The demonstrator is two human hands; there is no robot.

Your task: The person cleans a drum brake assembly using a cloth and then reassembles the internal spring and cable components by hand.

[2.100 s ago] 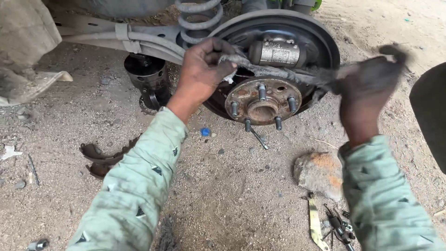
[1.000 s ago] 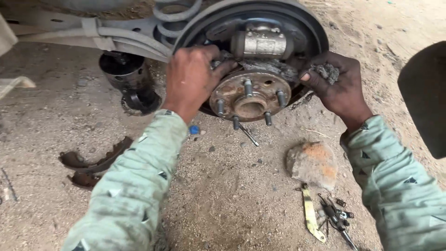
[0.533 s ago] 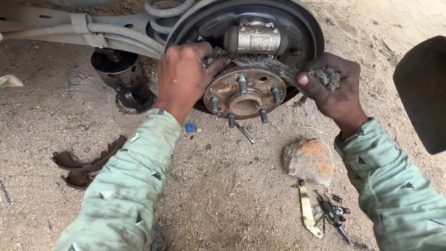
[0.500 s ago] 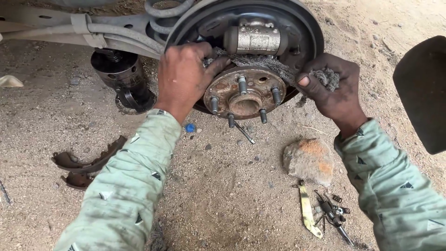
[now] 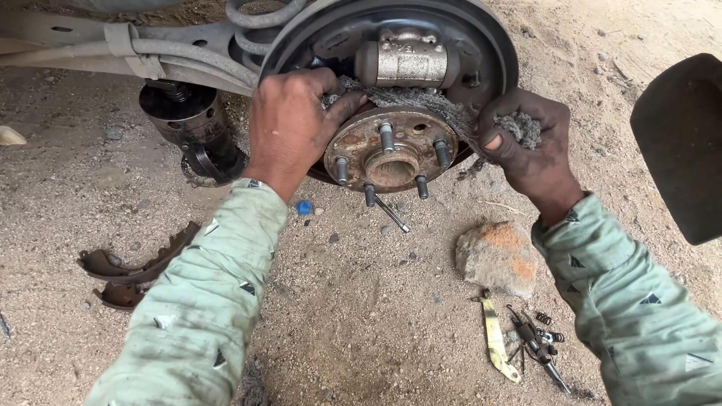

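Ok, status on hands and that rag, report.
Left hand and right hand each grip an end of the rag. Rag stretched over the hub, under the cylinder. Nothing in the way.

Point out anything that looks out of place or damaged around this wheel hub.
The hub is heavily rusted. Two worn brake shoes lie in the dirt at left, a loose spring lies under the hub, and small springs and a yellowish lever are scattered beside a rock.

Sandy, pebbly ground (image 5: 361, 331) carries everything. On it lie two worn brake shoes (image 5: 131, 267) at the left, a blue cap (image 5: 303, 207) and a spring (image 5: 392, 214) below the hub, a stone (image 5: 496, 258), and beside it a yellowish lever (image 5: 494, 338) with small springs and clips (image 5: 538, 342).
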